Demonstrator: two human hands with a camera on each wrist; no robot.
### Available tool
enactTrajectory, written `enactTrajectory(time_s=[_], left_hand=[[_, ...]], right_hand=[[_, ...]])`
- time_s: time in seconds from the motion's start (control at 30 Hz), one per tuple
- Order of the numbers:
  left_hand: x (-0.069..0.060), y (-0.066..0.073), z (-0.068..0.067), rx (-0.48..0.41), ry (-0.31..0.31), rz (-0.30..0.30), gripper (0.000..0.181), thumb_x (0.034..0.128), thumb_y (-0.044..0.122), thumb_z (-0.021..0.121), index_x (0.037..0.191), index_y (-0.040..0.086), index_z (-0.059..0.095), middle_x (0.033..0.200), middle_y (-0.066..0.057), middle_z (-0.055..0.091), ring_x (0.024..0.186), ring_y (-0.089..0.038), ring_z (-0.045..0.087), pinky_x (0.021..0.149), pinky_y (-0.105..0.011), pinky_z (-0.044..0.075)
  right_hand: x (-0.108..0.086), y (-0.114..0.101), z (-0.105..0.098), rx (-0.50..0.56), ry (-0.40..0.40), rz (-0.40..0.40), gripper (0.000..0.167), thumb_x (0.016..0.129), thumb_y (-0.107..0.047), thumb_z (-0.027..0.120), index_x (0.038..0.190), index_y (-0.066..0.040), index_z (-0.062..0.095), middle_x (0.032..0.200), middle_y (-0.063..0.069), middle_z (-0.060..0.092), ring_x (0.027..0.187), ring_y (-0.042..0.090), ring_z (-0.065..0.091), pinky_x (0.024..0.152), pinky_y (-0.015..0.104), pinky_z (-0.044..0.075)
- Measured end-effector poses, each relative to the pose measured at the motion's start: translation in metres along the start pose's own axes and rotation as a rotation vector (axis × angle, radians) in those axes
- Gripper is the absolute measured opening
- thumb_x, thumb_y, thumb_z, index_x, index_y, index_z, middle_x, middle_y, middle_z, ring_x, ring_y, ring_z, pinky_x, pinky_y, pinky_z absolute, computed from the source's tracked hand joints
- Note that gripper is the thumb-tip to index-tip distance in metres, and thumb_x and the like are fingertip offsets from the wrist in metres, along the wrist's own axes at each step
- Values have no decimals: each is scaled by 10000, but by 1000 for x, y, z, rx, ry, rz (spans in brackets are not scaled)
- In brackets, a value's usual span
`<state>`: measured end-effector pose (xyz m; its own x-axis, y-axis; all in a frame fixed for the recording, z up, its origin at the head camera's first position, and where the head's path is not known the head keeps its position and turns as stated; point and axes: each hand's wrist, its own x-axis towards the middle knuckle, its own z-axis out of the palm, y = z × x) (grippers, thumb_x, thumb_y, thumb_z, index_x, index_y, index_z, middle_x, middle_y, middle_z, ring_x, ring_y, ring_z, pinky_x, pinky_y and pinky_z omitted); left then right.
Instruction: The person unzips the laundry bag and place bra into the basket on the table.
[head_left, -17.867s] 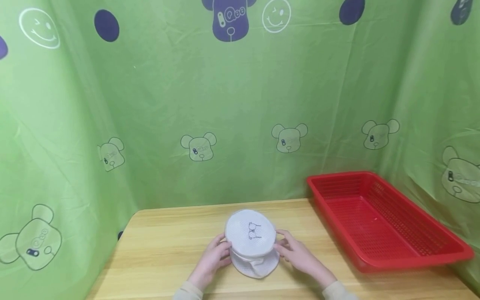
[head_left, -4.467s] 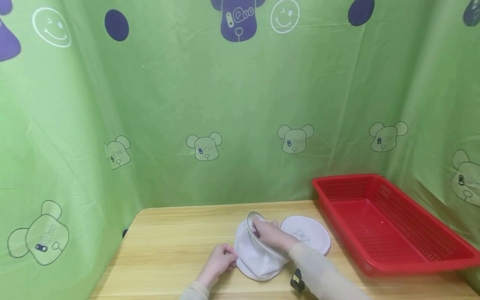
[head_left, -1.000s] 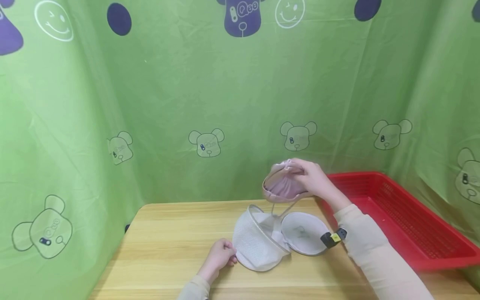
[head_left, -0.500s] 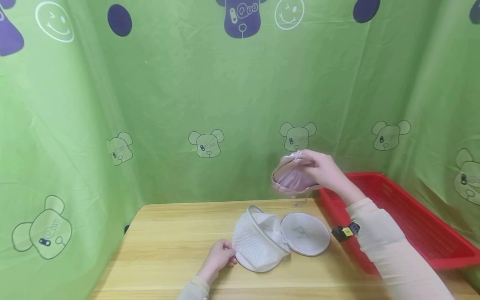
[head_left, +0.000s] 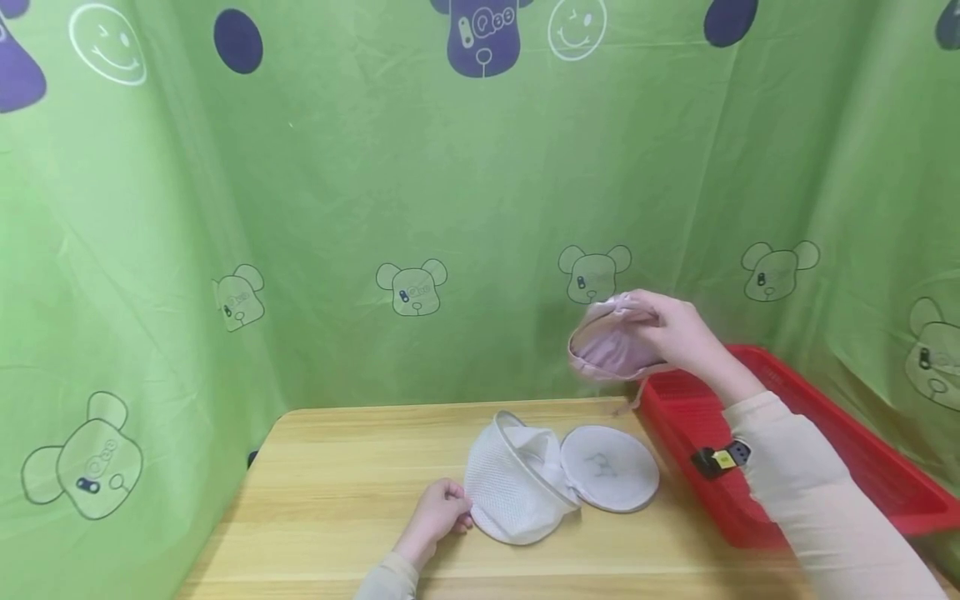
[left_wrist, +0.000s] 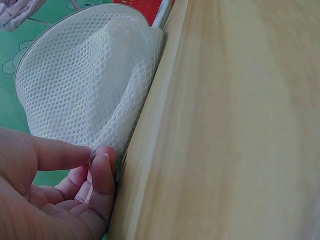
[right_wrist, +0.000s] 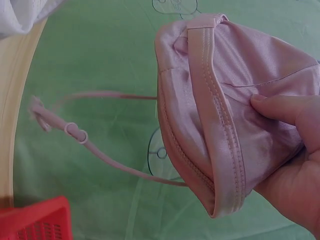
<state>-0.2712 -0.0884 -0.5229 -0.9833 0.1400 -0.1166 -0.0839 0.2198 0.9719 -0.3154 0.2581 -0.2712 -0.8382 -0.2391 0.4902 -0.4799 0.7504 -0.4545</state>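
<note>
My right hand holds a folded pink bra in the air, beyond the table's far edge and beside the basket. In the right wrist view, the thumb presses on the satin cup of the bra, and a thin strap with slider rings dangles free. A white mesh laundry bag lies on its side on the table, mouth toward the right, its round lid folded out flat. My left hand pinches the bag's near left edge between thumb and forefinger, as the left wrist view confirms for the mesh bag.
A red plastic basket stands at the right of the table, partly hidden by my right forearm. The wooden table has bare surface to the left. A green printed curtain hangs behind and at both sides.
The bag's lid was shut at first; later it lay open with my right hand inside. The bra came out, and my right hand has carried it up and rightward. My left hand stays put.
</note>
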Motion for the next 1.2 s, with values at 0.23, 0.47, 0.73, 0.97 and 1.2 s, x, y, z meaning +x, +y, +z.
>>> enactTrajectory(time_s=[0.23, 0.47, 0.73, 0.97, 1.2], left_hand=[[-2, 3, -2, -18, -14, -5, 84, 874, 19, 595, 927, -24, 546, 760, -65, 621, 613, -102, 597, 558, -201, 540], [-4, 4, -2, -24, -12, -10, 77, 867, 13, 594, 918, -15, 545, 761, -62, 608, 622, -110, 596, 578, -215, 548], [-4, 5, -1, -13, -2, -5, 96, 870, 20, 603, 932, -24, 545, 755, -59, 610, 617, -106, 591, 574, -225, 553], [-3, 4, -1, -13, -1, -3, 84, 871, 12, 602, 919, -23, 542, 740, -47, 602, 607, -103, 591, 566, -222, 548], [-4, 5, -2, -22, -12, 7, 76, 873, 6, 592, 919, -29, 543, 746, -57, 616, 606, -101, 595, 568, -222, 549]], right_hand=[[-5, 13, -15, -28, 29, 4, 362, 904, -53, 630, 1264, -45, 594, 1229, 255, 629, 1164, 478, 548, 943, 667, 440], [-14, 26, -30, -48, 45, 48, 386, 918, -96, 623, 1297, -43, 575, 1250, 283, 604, 1180, 506, 515, 950, 697, 398], [-23, 39, -46, -100, 74, 63, 363, 904, -66, 616, 1263, -24, 584, 1203, 310, 613, 1142, 534, 519, 924, 690, 398], [-32, 51, -57, -103, 76, 122, 361, 909, -95, 623, 1264, -46, 577, 1194, 315, 611, 1139, 531, 516, 898, 689, 411], [-42, 68, -59, -134, 101, 103, 351, 894, -75, 626, 1234, -5, 579, 1157, 354, 607, 1097, 571, 514, 857, 691, 412]])
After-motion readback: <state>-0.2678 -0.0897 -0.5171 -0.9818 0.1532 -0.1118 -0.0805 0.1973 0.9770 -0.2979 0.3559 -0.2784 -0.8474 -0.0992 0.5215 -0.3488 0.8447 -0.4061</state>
